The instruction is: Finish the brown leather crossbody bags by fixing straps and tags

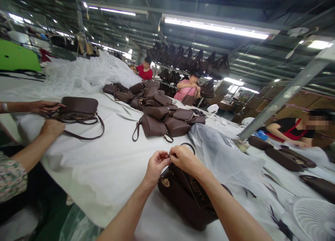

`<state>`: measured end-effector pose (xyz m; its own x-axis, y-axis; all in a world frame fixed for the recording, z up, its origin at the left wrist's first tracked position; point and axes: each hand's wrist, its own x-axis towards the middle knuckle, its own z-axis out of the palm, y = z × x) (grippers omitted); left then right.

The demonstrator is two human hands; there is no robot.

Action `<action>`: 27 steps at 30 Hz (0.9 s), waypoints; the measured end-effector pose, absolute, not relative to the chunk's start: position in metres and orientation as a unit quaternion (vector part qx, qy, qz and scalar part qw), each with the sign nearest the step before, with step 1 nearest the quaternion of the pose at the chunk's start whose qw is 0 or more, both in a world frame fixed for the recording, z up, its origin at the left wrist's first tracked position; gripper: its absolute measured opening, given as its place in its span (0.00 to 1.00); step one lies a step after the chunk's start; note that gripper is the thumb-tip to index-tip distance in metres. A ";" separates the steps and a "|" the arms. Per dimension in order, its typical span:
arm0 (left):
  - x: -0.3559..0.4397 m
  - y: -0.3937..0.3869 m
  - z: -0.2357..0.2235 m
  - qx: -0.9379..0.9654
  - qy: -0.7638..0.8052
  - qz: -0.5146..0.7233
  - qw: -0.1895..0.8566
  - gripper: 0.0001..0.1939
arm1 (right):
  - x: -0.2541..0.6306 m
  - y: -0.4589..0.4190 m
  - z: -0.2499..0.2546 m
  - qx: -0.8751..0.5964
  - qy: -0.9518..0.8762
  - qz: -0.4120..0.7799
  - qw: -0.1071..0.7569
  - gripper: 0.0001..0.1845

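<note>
A dark brown handbag (180, 204) lies on the white-covered table directly below my hands, with a round gold emblem (165, 182) at its left end. Over its side hangs a black tag (196, 190) with gold lettering, partly hidden by my right forearm. My left hand (156, 167) and my right hand (184, 159) meet above the bag's upper edge. Both are closed in a pinch on a thin dark cord (169, 158); its ends are hidden by the fingers. A dark strap (190, 145) curves out behind my right hand.
A pile of brown handbags (157, 112) lies beyond my hands. Clear plastic (220, 153) is to the right, near a white fan (314, 213). At left, a co-worker's hands (51, 119) handle another bag (80, 105). A slanted metal post (282, 99) rises at right; other people work farther off.
</note>
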<state>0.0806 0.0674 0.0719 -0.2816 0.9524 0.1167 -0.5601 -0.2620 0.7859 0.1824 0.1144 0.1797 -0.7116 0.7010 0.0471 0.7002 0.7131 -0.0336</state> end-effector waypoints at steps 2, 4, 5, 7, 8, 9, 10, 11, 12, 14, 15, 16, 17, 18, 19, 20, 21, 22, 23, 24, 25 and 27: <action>0.083 0.070 0.071 0.317 0.335 0.727 0.508 0.11 | 0.183 0.114 0.180 -0.381 -0.924 0.011 0.026 0.14; 0.084 0.074 0.071 0.317 0.353 0.725 0.499 0.09 | 0.183 0.114 0.181 -0.382 -0.923 0.019 0.027 0.14; 0.084 0.075 0.072 0.315 0.360 0.725 0.496 0.09 | 0.182 0.114 0.181 -0.383 -0.923 0.024 0.029 0.14; 0.082 0.075 0.073 0.318 0.363 0.722 0.495 0.09 | 0.182 0.114 0.182 -0.390 -0.919 0.035 0.034 0.14; 0.081 0.073 0.074 0.322 0.357 0.722 0.498 0.08 | 0.182 0.114 0.182 -0.398 -0.916 0.040 0.039 0.14; 0.080 0.072 0.075 0.323 0.344 0.724 0.503 0.08 | 0.182 0.115 0.182 -0.408 -0.911 0.046 0.045 0.13; 0.079 0.070 0.075 0.319 0.324 0.728 0.514 0.07 | 0.182 0.115 0.182 -0.421 -0.904 0.059 0.053 0.13; 0.078 0.068 0.075 0.310 0.299 0.731 0.529 0.05 | 0.183 0.116 0.182 -0.437 -0.894 0.083 0.061 0.12; 0.076 0.066 0.074 0.298 0.270 0.733 0.549 0.04 | 0.185 0.117 0.181 -0.452 -0.882 0.117 0.068 0.12; 0.075 0.064 0.071 0.269 0.209 0.729 0.594 0.04 | 0.190 0.118 0.180 -0.465 -0.859 0.198 0.088 0.11; 0.075 0.064 0.069 0.251 0.182 0.723 0.617 0.04 | 0.193 0.118 0.179 -0.456 -0.854 0.229 0.102 0.11; 0.075 0.064 0.066 0.231 0.159 0.717 0.638 0.03 | 0.198 0.117 0.179 -0.434 -0.858 0.248 0.117 0.10; 0.076 0.065 0.063 0.206 0.137 0.714 0.655 0.03 | 0.202 0.115 0.178 -0.400 -0.870 0.255 0.136 0.10; 0.077 0.066 0.060 0.178 0.117 0.713 0.668 0.03 | 0.207 0.112 0.178 -0.357 -0.885 0.257 0.152 0.10; 0.078 0.067 0.057 0.150 0.100 0.713 0.677 0.03 | 0.213 0.109 0.178 -0.310 -0.902 0.256 0.158 0.11; 0.079 0.068 0.055 0.126 0.086 0.715 0.683 0.03 | 0.218 0.104 0.179 -0.263 -0.917 0.256 0.156 0.13; 0.079 0.069 0.053 0.108 0.076 0.716 0.685 0.03 | 0.223 0.100 0.180 -0.221 -0.931 0.253 0.144 0.16; 0.079 0.070 0.051 0.095 0.069 0.716 0.688 0.03 | 0.228 0.095 0.182 -0.188 -0.942 0.248 0.125 0.18; 0.079 0.070 0.050 0.089 0.063 0.715 0.691 0.03 | 0.232 0.090 0.185 -0.165 -0.952 0.238 0.100 0.20; 0.078 0.070 0.050 0.088 0.057 0.712 0.694 0.03 | 0.235 0.086 0.188 -0.150 -0.960 0.224 0.074 0.22; 0.076 0.070 0.050 0.088 0.050 0.710 0.697 0.03 | 0.238 0.082 0.190 -0.142 -0.966 0.210 0.048 0.23; 0.072 0.069 0.050 0.094 0.041 0.704 0.703 0.04 | 0.242 0.076 0.196 -0.138 -0.974 0.181 0.001 0.24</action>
